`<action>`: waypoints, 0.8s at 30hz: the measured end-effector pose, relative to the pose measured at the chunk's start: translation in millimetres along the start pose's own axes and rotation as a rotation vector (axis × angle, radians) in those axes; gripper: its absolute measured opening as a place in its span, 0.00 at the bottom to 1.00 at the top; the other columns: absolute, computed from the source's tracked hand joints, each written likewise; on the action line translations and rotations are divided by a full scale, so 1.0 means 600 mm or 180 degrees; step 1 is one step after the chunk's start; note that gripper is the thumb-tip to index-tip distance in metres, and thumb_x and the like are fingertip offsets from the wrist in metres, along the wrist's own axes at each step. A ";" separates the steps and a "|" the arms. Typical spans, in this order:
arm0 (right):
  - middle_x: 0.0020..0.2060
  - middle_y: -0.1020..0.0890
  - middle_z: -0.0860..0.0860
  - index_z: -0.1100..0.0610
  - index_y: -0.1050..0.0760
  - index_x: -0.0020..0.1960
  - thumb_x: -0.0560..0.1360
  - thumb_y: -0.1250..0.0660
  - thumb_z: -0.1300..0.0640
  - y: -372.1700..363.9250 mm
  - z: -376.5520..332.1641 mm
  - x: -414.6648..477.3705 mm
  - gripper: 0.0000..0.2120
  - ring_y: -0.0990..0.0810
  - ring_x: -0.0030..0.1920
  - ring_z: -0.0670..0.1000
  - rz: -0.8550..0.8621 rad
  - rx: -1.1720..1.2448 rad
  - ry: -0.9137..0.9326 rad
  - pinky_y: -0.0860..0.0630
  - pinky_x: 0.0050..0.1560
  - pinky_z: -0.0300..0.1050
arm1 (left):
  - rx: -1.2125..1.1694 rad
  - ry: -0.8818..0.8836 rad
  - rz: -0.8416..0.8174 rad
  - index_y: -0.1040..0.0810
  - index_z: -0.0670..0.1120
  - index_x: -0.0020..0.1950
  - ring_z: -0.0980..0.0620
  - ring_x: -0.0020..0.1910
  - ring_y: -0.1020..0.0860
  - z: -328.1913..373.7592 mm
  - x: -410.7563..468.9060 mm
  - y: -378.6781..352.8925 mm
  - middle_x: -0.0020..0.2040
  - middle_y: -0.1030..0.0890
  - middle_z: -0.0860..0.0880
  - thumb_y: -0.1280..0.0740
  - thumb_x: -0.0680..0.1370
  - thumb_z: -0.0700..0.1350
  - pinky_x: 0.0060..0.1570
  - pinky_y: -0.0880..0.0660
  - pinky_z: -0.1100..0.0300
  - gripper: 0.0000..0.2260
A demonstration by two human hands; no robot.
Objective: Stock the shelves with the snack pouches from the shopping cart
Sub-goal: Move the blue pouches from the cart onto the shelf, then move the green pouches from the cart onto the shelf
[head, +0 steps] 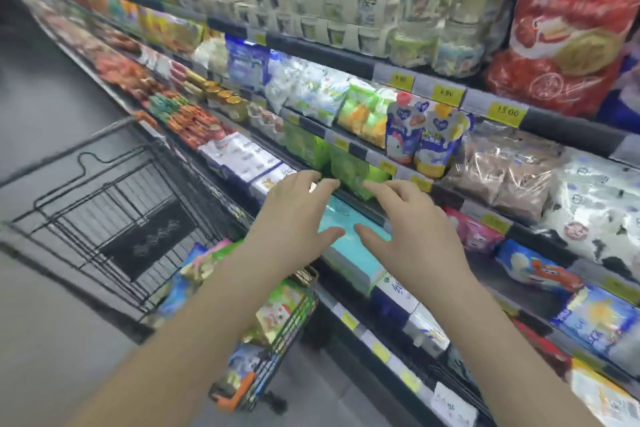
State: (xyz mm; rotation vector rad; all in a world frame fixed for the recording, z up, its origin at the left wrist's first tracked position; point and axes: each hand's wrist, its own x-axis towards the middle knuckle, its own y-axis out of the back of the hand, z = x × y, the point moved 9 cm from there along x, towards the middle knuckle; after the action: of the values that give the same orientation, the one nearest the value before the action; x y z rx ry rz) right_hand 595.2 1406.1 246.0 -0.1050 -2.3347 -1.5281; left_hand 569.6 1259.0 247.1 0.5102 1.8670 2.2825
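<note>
"While both arms reach toward the shelves [346, 61], how do the hands stand?"

"Item one: left hand [294, 215], fingers spread and nearly straight, holding nothing. Item two: right hand [412, 229], likewise spread, likewise holding nothing. The two are side by side, thumbs pointing toward each other, above a teal box [346, 246] on a lower shelf."

"What lies at the fingertips?"

"Green packs [349, 170], standing in a row on the shelf just above that box. Whether a finger touches them, I cannot tell; the picture is blurred."

"And the snack pouches?"

"Snack pouches [280, 308]: a mixed heap in the near end of the shopping cart [114, 184], under the left forearm. The cart stands close against the lowest shelf, on the left."

"Other stock?"

"Spouted pouches [422, 135], two, upright on the shelf edge up and right of the right hand. Red bag [571, 28], large, on the upper shelf at far right. Yellow price tags [507, 112] along the shelf rails."
</note>
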 end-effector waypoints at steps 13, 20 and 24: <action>0.64 0.23 0.51 0.47 0.29 0.74 0.75 0.28 0.44 -0.143 -0.325 0.014 0.29 0.22 0.61 0.56 -0.0496 0.0565 0.1169 0.24 0.51 0.50 | 0.0424 0.1477 0.0019 0.36 0.53 0.77 0.47 0.72 0.34 -0.312 -0.265 0.070 0.72 0.31 0.50 0.32 0.75 0.65 0.72 0.35 0.49 0.35; 0.67 0.26 0.50 0.46 0.35 0.78 0.78 0.31 0.42 -0.234 -0.513 -0.003 0.31 0.24 0.61 0.54 -0.0728 0.0366 0.1413 0.26 0.59 0.51 | 0.0395 0.1710 0.0149 0.35 0.54 0.76 0.48 0.69 0.32 -0.474 -0.375 0.113 0.68 0.28 0.52 0.30 0.74 0.64 0.69 0.35 0.50 0.34; 0.68 0.27 0.49 0.45 0.36 0.78 0.78 0.31 0.42 -0.298 -0.617 -0.027 0.32 0.24 0.61 0.54 -0.0882 0.0283 0.1342 0.26 0.57 0.50 | 0.0331 0.1715 0.0085 0.33 0.54 0.75 0.47 0.68 0.31 -0.574 -0.448 0.133 0.67 0.27 0.50 0.31 0.73 0.63 0.70 0.34 0.50 0.33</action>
State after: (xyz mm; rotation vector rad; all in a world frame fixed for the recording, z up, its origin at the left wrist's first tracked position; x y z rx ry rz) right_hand 657.3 1000.3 217.3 0.5316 -2.1293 -1.3940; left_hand 706.9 837.2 222.3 -0.0905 2.2209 2.5293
